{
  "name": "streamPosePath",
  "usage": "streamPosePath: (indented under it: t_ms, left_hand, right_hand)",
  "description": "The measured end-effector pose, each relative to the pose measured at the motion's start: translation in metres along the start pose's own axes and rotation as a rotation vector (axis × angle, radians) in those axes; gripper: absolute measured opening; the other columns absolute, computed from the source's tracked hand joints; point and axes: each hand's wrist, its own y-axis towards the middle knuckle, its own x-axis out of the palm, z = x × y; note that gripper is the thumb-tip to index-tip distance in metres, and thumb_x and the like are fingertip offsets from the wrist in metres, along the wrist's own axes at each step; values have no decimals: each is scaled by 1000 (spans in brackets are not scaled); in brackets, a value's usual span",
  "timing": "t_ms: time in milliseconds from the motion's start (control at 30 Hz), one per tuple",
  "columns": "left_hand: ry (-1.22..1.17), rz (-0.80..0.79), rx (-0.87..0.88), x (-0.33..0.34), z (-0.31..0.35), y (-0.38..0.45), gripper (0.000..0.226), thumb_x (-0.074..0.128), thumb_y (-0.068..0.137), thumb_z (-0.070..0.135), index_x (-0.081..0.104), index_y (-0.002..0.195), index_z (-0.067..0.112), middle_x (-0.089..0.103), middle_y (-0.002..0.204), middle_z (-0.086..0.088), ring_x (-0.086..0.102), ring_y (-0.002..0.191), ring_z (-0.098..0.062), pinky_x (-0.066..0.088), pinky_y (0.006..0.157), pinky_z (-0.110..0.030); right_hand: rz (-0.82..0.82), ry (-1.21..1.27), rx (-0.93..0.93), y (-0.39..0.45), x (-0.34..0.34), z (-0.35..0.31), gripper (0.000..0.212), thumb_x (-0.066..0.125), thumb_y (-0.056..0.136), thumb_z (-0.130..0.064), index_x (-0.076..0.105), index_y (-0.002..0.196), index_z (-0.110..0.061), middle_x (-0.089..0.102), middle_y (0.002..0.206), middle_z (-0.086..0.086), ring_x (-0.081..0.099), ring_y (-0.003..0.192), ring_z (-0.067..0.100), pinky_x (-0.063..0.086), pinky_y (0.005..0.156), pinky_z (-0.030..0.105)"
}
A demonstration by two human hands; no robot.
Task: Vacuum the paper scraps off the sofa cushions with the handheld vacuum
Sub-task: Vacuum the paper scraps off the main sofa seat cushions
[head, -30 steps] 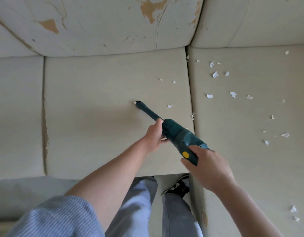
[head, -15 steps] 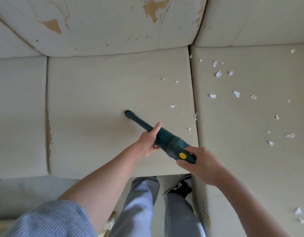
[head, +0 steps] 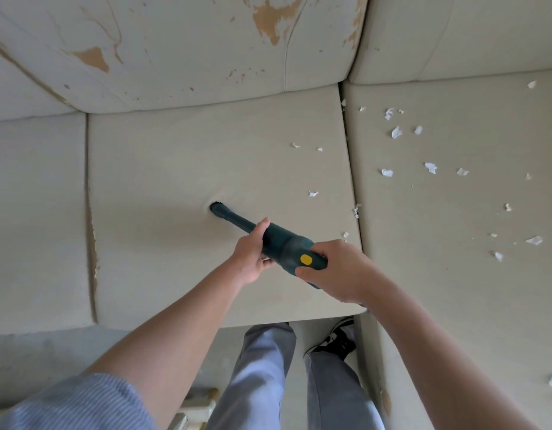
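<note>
A dark teal handheld vacuum (head: pixel 284 243) with a yellow button lies slanted over the middle sofa cushion (head: pixel 175 169). Its black nozzle tip (head: pixel 217 209) presses into the fabric and dents it. My left hand (head: pixel 253 252) grips the front of the body near the tube. My right hand (head: pixel 333 271) holds the rear handle. A few white paper scraps (head: pixel 313 193) lie on the middle cushion to the right of the nozzle. Several more scraps (head: pixel 429 167) are scattered over the right cushion (head: pixel 454 212).
The backrest cushions (head: pixel 191 51) are worn, with brown peeled patches. A dark seam (head: pixel 350 169) runs between the middle and right cushions, and scraps sit along it. My legs and a black shoe (head: pixel 336 339) stand at the sofa's front edge. The left cushion (head: pixel 35 212) has a torn seam.
The vacuum has slid left and toward me across the middle cushion, both hands moving with it. A scrap that sat at the nozzle tip is gone.
</note>
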Motion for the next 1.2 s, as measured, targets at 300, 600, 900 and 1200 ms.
streamPosePath:
  t_ms: [300, 600, 900, 1200]
  left_hand:
    - [155, -93, 53, 21, -1, -13, 35, 59, 100, 48, 67, 112, 16, 76, 108, -3, 71, 107, -22, 58, 88, -40]
    - [372, -356, -10, 122, -32, -34, 31, 53, 101, 36, 64, 118, 12, 72, 108, -7, 70, 100, -22, 62, 83, -37]
    - [374, -352, -88, 142, -64, -34, 25, 54, 102, 34, 62, 114, 13, 68, 104, -5, 67, 98, -22, 61, 82, -38]
    - [409, -282, 91, 175, -2, -15, 42, 60, 98, 45, 64, 126, 15, 73, 123, -8, 71, 111, -22, 61, 81, -36]
  right_hand:
    - [110, 220, 71, -25, -1, 19, 32, 68, 88, -31, 56, 76, -4, 50, 56, 2, 40, 46, 17, 36, 51, 28]
    - [242, 345, 206, -88, -47, 91, 33, 64, 97, -32, 58, 71, -13, 52, 48, -1, 40, 36, 18, 38, 46, 28]
    - [239, 313, 271, -105, -48, 121, 28, 63, 96, -31, 64, 77, -11, 52, 46, -3, 42, 38, 19, 38, 47, 26]
    - [384, 472, 203, -63, -64, 89, 36, 62, 97, -31, 55, 71, -7, 53, 48, 2, 41, 33, 17, 38, 42, 23]
